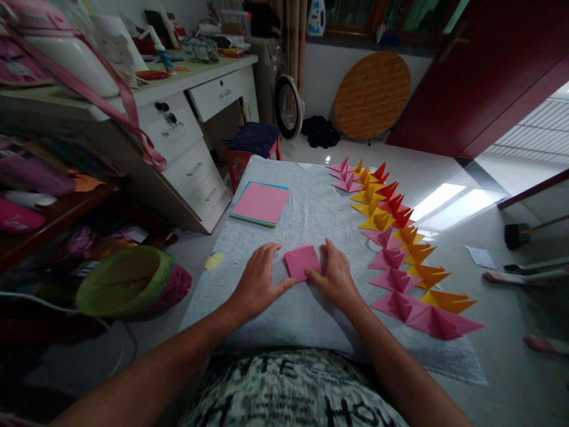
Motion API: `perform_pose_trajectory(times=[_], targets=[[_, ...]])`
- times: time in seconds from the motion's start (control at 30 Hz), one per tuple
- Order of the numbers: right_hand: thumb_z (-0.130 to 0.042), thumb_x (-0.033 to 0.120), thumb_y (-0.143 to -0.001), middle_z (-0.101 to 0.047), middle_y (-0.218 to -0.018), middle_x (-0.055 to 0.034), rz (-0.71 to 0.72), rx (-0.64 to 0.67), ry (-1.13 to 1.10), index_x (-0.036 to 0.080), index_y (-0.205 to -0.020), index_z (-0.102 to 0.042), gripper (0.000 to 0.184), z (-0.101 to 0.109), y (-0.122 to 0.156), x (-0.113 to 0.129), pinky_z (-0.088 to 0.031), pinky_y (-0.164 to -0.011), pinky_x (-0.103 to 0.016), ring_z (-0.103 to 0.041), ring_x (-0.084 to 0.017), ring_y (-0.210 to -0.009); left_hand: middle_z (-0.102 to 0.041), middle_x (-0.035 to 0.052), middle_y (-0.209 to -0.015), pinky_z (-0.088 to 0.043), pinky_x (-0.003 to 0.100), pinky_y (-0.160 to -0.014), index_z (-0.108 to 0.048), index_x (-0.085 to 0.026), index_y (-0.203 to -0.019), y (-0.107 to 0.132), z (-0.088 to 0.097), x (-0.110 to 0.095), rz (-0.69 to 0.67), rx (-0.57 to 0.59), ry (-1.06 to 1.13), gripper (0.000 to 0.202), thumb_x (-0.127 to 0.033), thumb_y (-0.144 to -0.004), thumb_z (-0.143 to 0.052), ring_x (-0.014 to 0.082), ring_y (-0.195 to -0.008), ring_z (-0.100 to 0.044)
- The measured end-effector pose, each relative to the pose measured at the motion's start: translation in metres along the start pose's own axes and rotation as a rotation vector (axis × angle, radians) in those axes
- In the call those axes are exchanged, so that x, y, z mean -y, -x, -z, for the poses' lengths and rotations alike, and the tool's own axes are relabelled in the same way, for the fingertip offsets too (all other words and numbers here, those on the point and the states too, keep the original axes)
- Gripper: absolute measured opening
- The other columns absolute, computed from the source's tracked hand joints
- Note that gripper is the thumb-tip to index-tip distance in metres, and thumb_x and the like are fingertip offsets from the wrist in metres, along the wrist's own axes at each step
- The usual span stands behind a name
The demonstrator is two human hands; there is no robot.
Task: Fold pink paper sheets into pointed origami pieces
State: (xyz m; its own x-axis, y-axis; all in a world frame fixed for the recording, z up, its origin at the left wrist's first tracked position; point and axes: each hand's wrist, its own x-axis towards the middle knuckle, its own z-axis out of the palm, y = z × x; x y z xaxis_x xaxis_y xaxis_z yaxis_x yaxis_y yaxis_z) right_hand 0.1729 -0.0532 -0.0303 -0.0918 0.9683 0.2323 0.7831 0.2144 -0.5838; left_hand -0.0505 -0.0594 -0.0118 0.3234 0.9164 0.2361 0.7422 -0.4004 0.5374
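Note:
A small square of folded pink origami paper [303,263] lies on the cloth-covered table [306,207] between my hands. To its left is my left hand [262,276], its fingers spread from the thumb, with the thumb tip at the paper's lower left edge. My right hand [333,273] is on the other side, thumb resting on the lower right of the paper and fingers stretched out beside its right edge. Beyond the left hand sits a stack of square coloured paper [261,203], pink on top. Rows of folded paper cranes [386,258] in pink, yellow and red line the table's right side.
A yellow scrap [214,261] lies at the table's left edge. Left of the table stand a lined waste bin [171,284] and a white desk [195,169]. Behind it are a stool [254,140], a washing machine [267,65] with its door open, and a round wooden board [373,95].

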Motion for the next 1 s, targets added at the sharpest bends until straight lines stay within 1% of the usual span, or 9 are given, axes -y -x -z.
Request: perform_pose_trajectory(times=[0.2,0.33,0.4,0.47,0.53,0.63,0.77,0.87,1.0], targets=[[-0.066,0.023,-0.077,-0.063,-0.118,-0.0119,0.031,0.016,-0.194,0.021,-0.101,-0.062,0.024,-0.002,0.004,-0.001,-0.043,-0.101,-0.052,-0.055,-0.03,-0.114,-0.058,0.0114,-0.119,-0.045,0.05,-0.104,-0.061,-0.018,-0.109,-0.018,-0.006,-0.01,0.12,0.077,0.13,0.049,-0.039,-0.07,-0.082,0.0318,-0.118,-0.051],[-0.064,0.02,-0.08,-0.058,-0.129,-0.0126,0.123,0.003,-0.345,0.022,-0.094,-0.062,0.015,-0.001,0.012,-0.001,-0.039,-0.108,-0.051,-0.05,-0.028,-0.125,-0.058,0.0098,-0.123,-0.042,0.044,-0.108,-0.067,-0.019,-0.112,-0.014,-0.011,-0.016,0.148,0.081,0.305,0.037,-0.026,-0.077,-0.076,0.0281,-0.12,-0.052],[-0.061,0.018,-0.081,-0.057,-0.133,-0.0127,0.154,0.023,-0.426,0.022,-0.094,-0.061,0.013,0.0,0.015,-0.001,-0.037,-0.111,-0.05,-0.049,-0.028,-0.129,-0.058,0.009,-0.125,-0.044,0.039,-0.105,-0.07,-0.019,-0.099,-0.011,-0.011,-0.018,0.124,0.077,0.416,0.019,-0.023,-0.081,-0.073,0.0256,-0.119,-0.055],[-0.057,0.016,-0.082,-0.057,-0.135,-0.0125,0.162,0.057,-0.506,0.022,-0.094,-0.061,0.014,0.002,0.016,0.001,-0.039,-0.111,-0.048,-0.05,-0.027,-0.13,-0.062,0.0071,-0.114,-0.048,0.032,-0.094,-0.068,-0.018,-0.083,-0.009,-0.01,-0.02,0.082,0.088,0.513,0.005,-0.023,-0.084,-0.069,0.0214,-0.106,-0.06],[-0.057,0.015,-0.082,-0.055,-0.137,-0.0125,0.149,0.067,-0.555,0.022,-0.093,-0.061,0.014,0.004,0.016,0.003,-0.039,-0.111,-0.046,-0.049,-0.026,-0.132,-0.065,0.0034,-0.094,-0.049,0.027,-0.08,-0.065,-0.018,-0.077,-0.008,-0.009,-0.022,0.046,0.106,0.575,0.011,-0.022,-0.086,-0.067,0.017,-0.088,-0.062],[-0.062,0.017,-0.081,-0.049,-0.143,-0.0131,0.067,0.001,-0.641,0.023,-0.1,-0.059,0.021,0.004,0.015,0.007,-0.042,-0.108,-0.043,-0.048,-0.026,-0.133,-0.066,0.0005,-0.081,-0.046,0.024,-0.074,-0.064,-0.017,-0.079,-0.007,-0.008,-0.025,0.018,0.082,0.61,0.009,-0.019,-0.087,-0.064,0.0146,-0.078,-0.061],[-0.069,0.026,-0.08,-0.065,-0.113,-0.0062,-0.089,0.056,-0.965,0.028,-0.133,-0.044,0.058,0.0,0.013,0.006,-0.054,-0.085,-0.034,-0.066,-0.019,-0.096,-0.068,0.0008,-0.083,-0.046,0.025,-0.074,-0.066,-0.017,-0.084,-0.004,-0.012,-0.027,0.066,0.033,0.597,0.004,-0.018,-0.086,-0.063,0.0144,-0.076,-0.062],[-0.073,0.031,-0.079,-0.07,-0.093,-0.0021,-0.159,0.143,-1.052,0.024,-0.117,-0.057,0.042,-0.002,0.012,0.003,-0.053,-0.078,-0.031,-0.066,-0.018,-0.082,-0.069,0.0001,-0.084,-0.047,0.024,-0.073,-0.063,-0.018,-0.096,-0.002,-0.015,-0.028,0.15,0.041,0.633,0.011,-0.02,-0.085,-0.063,0.0135,-0.074,-0.062],[-0.074,0.036,-0.079,-0.07,-0.083,-0.0012,-0.204,0.164,-0.998,0.02,-0.092,-0.067,0.022,-0.001,0.012,0.003,-0.05,-0.072,-0.029,-0.063,-0.017,-0.076,-0.069,-0.0014,-0.086,-0.048,0.023,-0.072,-0.045,-0.02,-0.129,-0.003,-0.014,-0.033,0.255,0.002,0.756,0.049,-0.023,-0.084,-0.065,0.0126,-0.074,-0.062]])
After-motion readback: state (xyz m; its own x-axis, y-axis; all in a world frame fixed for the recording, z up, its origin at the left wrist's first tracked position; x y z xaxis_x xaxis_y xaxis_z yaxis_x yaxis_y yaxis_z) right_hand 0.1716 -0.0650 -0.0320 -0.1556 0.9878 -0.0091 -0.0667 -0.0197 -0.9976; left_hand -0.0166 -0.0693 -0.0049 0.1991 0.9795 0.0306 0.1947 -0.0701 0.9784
